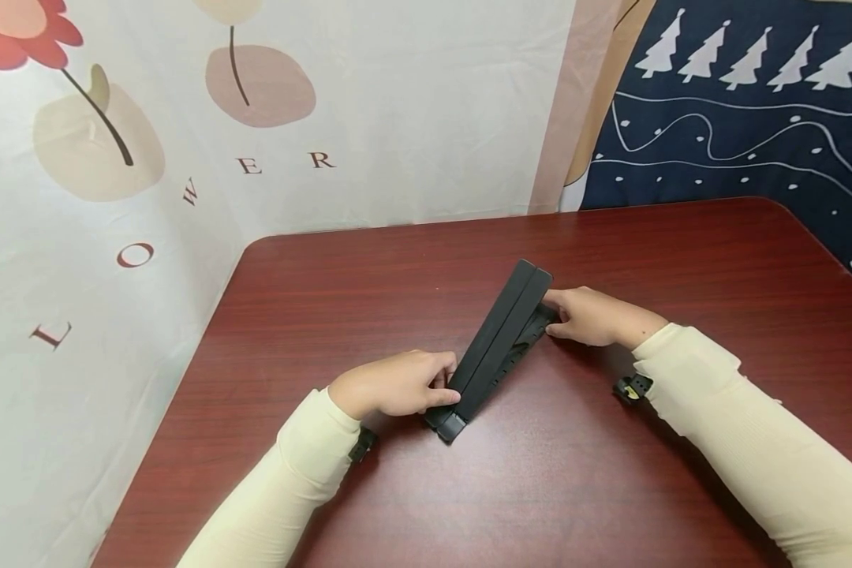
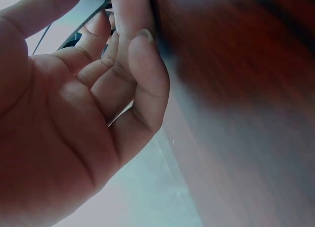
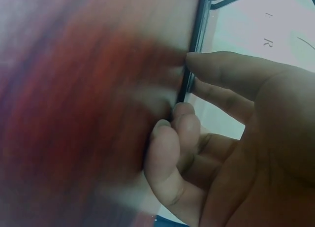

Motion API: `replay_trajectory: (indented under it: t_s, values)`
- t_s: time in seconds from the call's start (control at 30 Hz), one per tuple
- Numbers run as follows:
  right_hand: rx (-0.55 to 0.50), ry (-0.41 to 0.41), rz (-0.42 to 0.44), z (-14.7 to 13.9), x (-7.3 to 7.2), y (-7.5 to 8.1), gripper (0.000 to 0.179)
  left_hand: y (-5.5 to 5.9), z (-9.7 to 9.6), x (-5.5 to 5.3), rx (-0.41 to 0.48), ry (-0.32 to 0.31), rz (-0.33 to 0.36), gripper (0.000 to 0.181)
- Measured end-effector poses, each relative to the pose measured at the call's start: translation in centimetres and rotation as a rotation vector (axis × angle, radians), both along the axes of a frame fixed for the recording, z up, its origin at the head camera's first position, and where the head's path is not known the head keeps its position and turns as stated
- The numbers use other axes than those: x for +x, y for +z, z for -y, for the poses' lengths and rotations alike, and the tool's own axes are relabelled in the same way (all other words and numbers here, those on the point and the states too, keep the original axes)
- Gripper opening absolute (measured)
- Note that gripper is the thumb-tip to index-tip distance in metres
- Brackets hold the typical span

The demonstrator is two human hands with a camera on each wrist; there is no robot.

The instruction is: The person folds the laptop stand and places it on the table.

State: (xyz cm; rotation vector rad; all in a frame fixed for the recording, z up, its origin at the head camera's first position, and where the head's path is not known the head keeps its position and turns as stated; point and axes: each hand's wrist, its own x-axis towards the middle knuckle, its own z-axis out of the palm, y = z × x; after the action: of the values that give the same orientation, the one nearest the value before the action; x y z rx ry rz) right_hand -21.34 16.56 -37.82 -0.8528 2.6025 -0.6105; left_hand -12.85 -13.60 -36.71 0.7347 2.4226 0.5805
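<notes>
A long black hinged object (image 1: 500, 339) is tilted diagonally on the table, between both hands. Its top is two narrow panels lying side by side, and a thinner notched part (image 1: 521, 347) opens out beneath them on the right. At the near left end, my left hand (image 1: 401, 384) pinches the panels between thumb and fingers. My right hand (image 1: 588, 315) pinches the far end of the lower part. A thin black edge (image 3: 199, 30) of it runs past the right fingertips in the right wrist view. In the left wrist view, the fingers (image 2: 147, 74) mostly hide the object.
The reddish-brown wooden table (image 1: 326, 300) has rounded far corners. Behind it hangs a pale cloth (image 1: 412, 102) with flowers and letters, and a dark blue cloth (image 1: 738, 142) with white trees is at the right. Small black devices (image 1: 632, 389) sit under the wrists.
</notes>
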Motion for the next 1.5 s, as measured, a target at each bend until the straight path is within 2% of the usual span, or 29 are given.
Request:
replay_trajectory:
  t_s: [0.2,0.6,0.9,1.0,1.27,1.5]
  values:
    - [-0.003,-0.014,0.033,-0.7,0.7,0.0,0.053,-0.1,-0.1,-0.1,-0.010,-0.005,-0.033,0.017]
    - [-0.035,-0.024,-0.014,-1.3,1.3,-0.1,0.053,-0.2,0.0,-0.1,-0.013,-0.016,-0.064,0.017]
    - [-0.061,-0.024,-0.026,-1.4,1.4,-0.2,0.052,-0.1,0.1,0.0,0.007,-0.006,-0.039,0.016]
    - [-0.063,-0.025,-0.027,-1.4,1.5,-0.3,0.050,-0.1,0.1,0.0,-0.003,-0.013,-0.055,0.016]
    - [-0.072,-0.030,-0.005,-1.6,1.6,-0.3,0.051,-0.2,0.0,-0.2,-0.002,-0.024,-0.063,0.017]
    - [-0.071,-0.026,0.007,-1.7,1.7,-0.3,0.054,-0.2,0.2,-0.2,0.001,-0.017,-0.040,0.016]
